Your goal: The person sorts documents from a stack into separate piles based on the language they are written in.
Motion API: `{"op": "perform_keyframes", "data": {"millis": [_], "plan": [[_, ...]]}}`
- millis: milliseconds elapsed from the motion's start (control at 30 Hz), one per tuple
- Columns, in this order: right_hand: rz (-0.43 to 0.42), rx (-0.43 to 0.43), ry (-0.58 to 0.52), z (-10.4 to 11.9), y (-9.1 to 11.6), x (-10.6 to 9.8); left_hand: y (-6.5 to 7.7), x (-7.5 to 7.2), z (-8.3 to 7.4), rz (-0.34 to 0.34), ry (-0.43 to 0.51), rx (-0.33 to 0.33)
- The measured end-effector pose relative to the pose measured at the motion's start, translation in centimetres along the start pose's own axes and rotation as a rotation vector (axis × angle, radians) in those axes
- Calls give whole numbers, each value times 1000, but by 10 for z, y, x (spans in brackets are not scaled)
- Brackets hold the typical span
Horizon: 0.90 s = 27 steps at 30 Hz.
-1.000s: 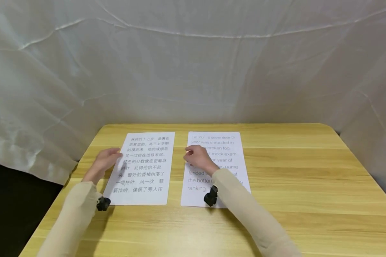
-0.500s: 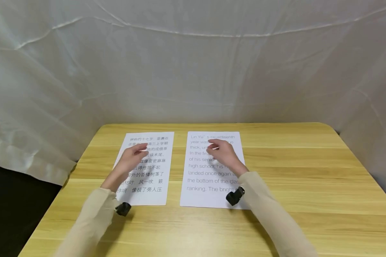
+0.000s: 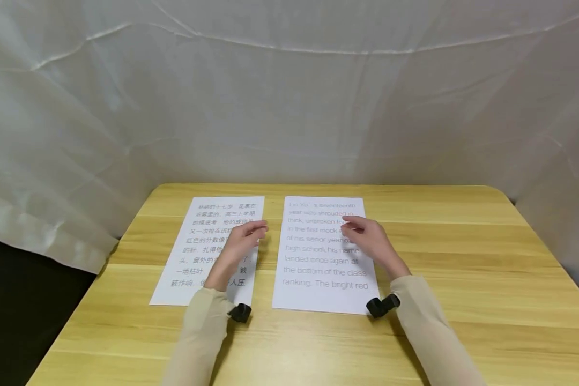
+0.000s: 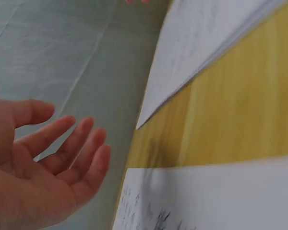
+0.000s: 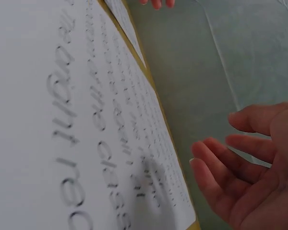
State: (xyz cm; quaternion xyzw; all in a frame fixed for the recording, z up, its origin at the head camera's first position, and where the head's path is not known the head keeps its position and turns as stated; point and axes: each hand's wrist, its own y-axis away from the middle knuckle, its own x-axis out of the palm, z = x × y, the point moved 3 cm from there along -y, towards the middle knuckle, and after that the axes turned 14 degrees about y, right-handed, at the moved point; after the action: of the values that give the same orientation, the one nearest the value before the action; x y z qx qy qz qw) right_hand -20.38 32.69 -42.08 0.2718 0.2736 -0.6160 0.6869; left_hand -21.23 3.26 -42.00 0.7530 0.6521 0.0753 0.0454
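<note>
Two printed paper stacks lie side by side on a wooden table. The left one, a sheet with Chinese text (image 3: 193, 252), is partly covered by my left hand (image 3: 241, 241), which hovers over its right side with loosely bent fingers. To its right lies the paper with English text (image 3: 318, 262); above its right edge hangs my right hand (image 3: 369, 238). Both wrist views show nothing held: the left fingers (image 4: 89, 163) and the right fingers (image 5: 221, 177) are spread and relaxed, apart from the paper.
The light wooden table (image 3: 463, 268) extends well to the right of the papers. A pale fabric curtain (image 3: 289, 107) hangs behind and along the sides. Something black (image 3: 19, 305) is at the lower left. A small black camera sits on each wrist.
Both hands have moved to the right, the left from the Chinese sheet's left edge across it, the right from the English paper's left part to its right edge. The papers lie as before.
</note>
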Motion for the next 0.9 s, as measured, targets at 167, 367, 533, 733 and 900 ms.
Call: {"op": "perform_keyframes", "data": {"millis": [167, 367, 533, 733, 900], "plan": [[-33, 5, -25, -15, 4, -3, -7, 15, 3, 40, 23, 2], [-41, 58, -67, -29, 3, -11, -17, 23, 12, 2, 36, -21], [-31, 104, -79, -38, 1, -17, -21, 24, 17, -18, -19, -70], [-14, 125, -54, -46, -1, -18, -23, 23, 20, -40, -26, -83], [-15, 145, -65, -54, -2, -19, -26, 26, 24, -41, -60, -83]]}}
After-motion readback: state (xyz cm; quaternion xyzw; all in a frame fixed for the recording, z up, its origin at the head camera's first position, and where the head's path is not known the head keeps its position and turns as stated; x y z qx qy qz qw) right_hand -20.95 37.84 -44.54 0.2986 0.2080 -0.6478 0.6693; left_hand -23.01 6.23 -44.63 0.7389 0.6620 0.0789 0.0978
